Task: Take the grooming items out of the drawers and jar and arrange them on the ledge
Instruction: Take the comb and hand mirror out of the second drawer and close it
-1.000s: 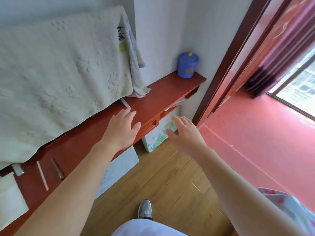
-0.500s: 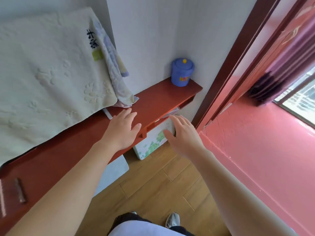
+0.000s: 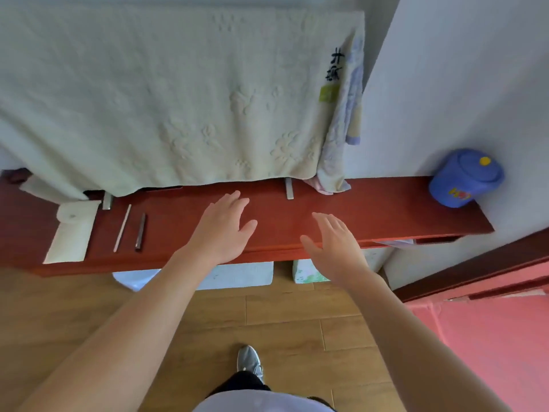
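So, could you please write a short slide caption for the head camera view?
Both open hands, left hand and right hand, hover empty above the red ledge; blue lidded jar at its right end.

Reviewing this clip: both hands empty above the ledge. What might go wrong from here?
The thin stick and dark tube lie loose near the ledge's front edge; a sweep by the left hand might knock them off. The blue jar sits at the far end, so the right hand may tip it over the corner.

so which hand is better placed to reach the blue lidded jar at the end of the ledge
Right, probably. The right hand, open and empty, hovers nearer the blue lidded plastic jar at the red wooden ledge's right end; the left hand is farther away.
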Available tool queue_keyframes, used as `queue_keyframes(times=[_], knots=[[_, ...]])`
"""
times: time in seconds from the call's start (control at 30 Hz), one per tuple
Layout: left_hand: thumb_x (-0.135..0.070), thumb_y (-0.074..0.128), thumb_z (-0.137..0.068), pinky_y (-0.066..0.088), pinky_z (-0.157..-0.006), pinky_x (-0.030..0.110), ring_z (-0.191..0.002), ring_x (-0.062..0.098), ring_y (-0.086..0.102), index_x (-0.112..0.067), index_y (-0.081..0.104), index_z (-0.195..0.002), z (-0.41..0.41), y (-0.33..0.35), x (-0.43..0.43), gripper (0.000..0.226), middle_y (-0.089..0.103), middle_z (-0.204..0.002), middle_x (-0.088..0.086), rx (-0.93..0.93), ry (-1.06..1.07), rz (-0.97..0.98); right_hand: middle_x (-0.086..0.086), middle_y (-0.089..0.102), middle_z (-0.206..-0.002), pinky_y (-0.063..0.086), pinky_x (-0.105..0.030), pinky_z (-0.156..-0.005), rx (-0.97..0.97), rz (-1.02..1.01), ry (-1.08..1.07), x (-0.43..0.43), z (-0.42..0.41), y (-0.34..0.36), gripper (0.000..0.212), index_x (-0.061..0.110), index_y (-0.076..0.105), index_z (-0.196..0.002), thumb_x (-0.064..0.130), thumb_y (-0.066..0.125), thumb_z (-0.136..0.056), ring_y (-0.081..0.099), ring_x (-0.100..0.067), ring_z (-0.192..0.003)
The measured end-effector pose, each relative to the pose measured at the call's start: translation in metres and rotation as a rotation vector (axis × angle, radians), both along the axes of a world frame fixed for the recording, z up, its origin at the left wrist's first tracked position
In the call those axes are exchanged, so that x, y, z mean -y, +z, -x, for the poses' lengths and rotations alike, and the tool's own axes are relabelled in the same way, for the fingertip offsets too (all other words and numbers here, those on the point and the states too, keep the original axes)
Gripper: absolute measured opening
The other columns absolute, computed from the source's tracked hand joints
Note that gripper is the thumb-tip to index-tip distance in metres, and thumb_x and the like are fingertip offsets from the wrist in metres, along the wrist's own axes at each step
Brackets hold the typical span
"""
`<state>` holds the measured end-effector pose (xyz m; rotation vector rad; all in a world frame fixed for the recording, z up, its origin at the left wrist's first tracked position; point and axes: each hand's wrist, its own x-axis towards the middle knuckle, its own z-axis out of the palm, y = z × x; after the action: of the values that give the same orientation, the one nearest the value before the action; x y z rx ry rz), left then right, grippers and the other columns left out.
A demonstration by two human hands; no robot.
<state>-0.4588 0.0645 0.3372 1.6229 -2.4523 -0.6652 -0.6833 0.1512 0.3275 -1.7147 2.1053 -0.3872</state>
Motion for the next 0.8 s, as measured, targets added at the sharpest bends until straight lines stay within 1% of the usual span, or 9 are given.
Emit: queue_keyframes(times=[0.2,0.27,0.33,0.47,0.57,0.67,0.8], knots=[[-0.042,0.045,-0.102,0.013,-0.124,0.042,-0.153,0.016,0.011,-0.017,0.030,-0.155,-0.024,-0.013,0.016,0.060,0.018,-0.165,0.001,-0.031,0.095,-0.036,0.001,0.034,-0.154,0.022,-0.037,-0.119,-0.002,-0.013,0.108,0.044,-0.018,-0.012,0.064,0.017,0.031,-0.150,0.046,0.046,-0.096,0.023,-0.018,-0.146],[-0.041,0.046,-0.102,0.014,-0.124,0.038,-0.152,0.013,0.012,-0.018,0.029,-0.155,-0.024,-0.016,0.018,0.060,0.018,-0.165,-0.002,-0.059,0.131,-0.052,0.001,0.035,-0.154,0.022,-0.036,-0.119,0.001,-0.011,0.137,0.053,-0.019,-0.015,0.063,0.016,0.031,-0.150,0.046,0.047,-0.096,0.023,-0.018,-0.145],[-0.042,0.046,-0.102,0.017,-0.121,0.034,-0.152,0.011,0.013,-0.019,0.029,-0.155,-0.022,-0.019,0.018,0.060,0.017,-0.165,-0.004,-0.077,0.165,-0.072,0.001,0.035,-0.153,0.021,-0.035,-0.119,0.007,-0.019,0.166,0.059,-0.016,-0.020,0.063,0.017,0.031,-0.150,0.046,0.046,-0.096,0.024,-0.018,-0.145],[-0.042,0.047,-0.101,0.023,-0.119,0.033,-0.151,0.008,0.017,-0.022,0.028,-0.155,-0.014,-0.031,0.013,0.060,0.018,-0.165,-0.008,-0.116,0.220,-0.105,0.003,0.033,-0.155,0.020,-0.034,-0.119,0.028,-0.044,0.214,0.069,-0.003,-0.031,0.064,0.018,0.030,-0.151,0.047,0.047,-0.096,0.021,-0.017,-0.146],[-0.043,0.050,-0.100,0.028,-0.119,0.035,-0.149,0.006,0.020,-0.025,0.027,-0.155,-0.007,-0.046,0.007,0.062,0.020,-0.164,-0.011,-0.158,0.269,-0.125,0.004,0.033,-0.154,0.023,-0.032,-0.117,0.049,-0.045,0.240,0.073,0.007,-0.041,0.064,0.018,0.031,-0.150,0.046,0.050,-0.096,0.024,-0.015,-0.144],[-0.048,0.057,-0.094,0.029,-0.118,0.035,-0.148,0.004,0.023,-0.028,0.026,-0.155,-0.003,-0.063,0.003,0.071,0.023,-0.162,-0.014,-0.190,0.289,-0.154,0.004,0.036,-0.153,0.028,-0.030,-0.113,0.081,-0.048,0.248,0.073,0.011,-0.054,0.064,0.017,0.033,-0.149,0.044,0.053,-0.095,0.028,-0.014,-0.142],[-0.050,0.067,-0.086,0.034,-0.115,0.036,-0.143,0.006,0.032,-0.027,0.030,-0.152,-0.002,-0.086,-0.004,0.079,0.033,-0.156,-0.014,-0.210,0.309,-0.167,0.005,0.042,-0.148,0.034,-0.027,-0.106,0.128,-0.052,0.230,0.067,0.011,-0.076,0.065,0.019,0.036,-0.148,0.045,0.058,-0.092,0.035,-0.013,-0.137]])
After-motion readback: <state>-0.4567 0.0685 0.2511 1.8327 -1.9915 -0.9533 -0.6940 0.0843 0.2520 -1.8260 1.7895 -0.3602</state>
